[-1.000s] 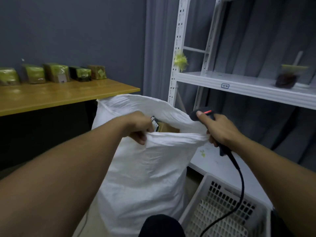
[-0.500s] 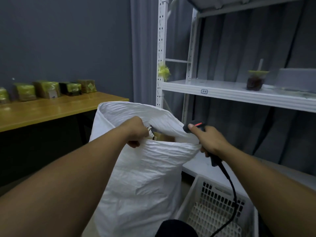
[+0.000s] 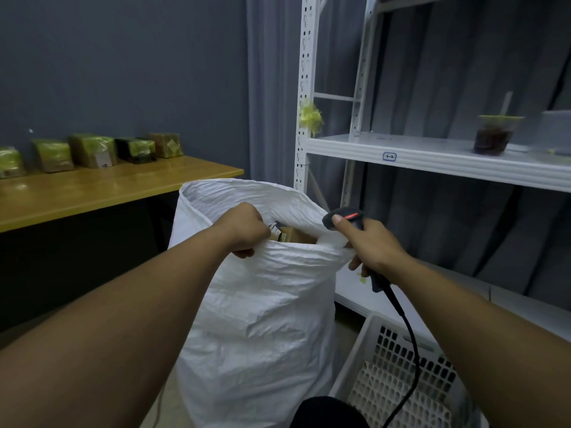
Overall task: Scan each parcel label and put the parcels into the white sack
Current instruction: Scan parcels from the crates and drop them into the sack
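- Writing: the only legible mark is a shelf tag (image 3: 389, 156) reading "6-2", on the front edge of the white metal shelf (image 3: 432, 156).
- Left hand (image 3: 244, 230): grip closed, fingers curled over the near rim of the white sack (image 3: 262, 304).
- Right hand (image 3: 367, 245): grip closed round the handle of a black scanner (image 3: 343, 216) showing a red light. Its cable (image 3: 408, 335) hangs down past the crate (image 3: 349, 362). The sack's rim is bunched against this hand.
- A brown parcel (image 3: 296, 234) lies inside the sack mouth, between the hands; its label is partly hidden and unreadable.
- A row of parcels (image 3: 92, 149) stands along the far edge of the bench (image 3: 92, 193); one white label shows, too small to read.
- Clearance: the sack stands on the floor between the bench's right end and the shelf upright, with the crate just beside it on the right.
- A cup (image 3: 491, 134) stands on the shelf, well apart.
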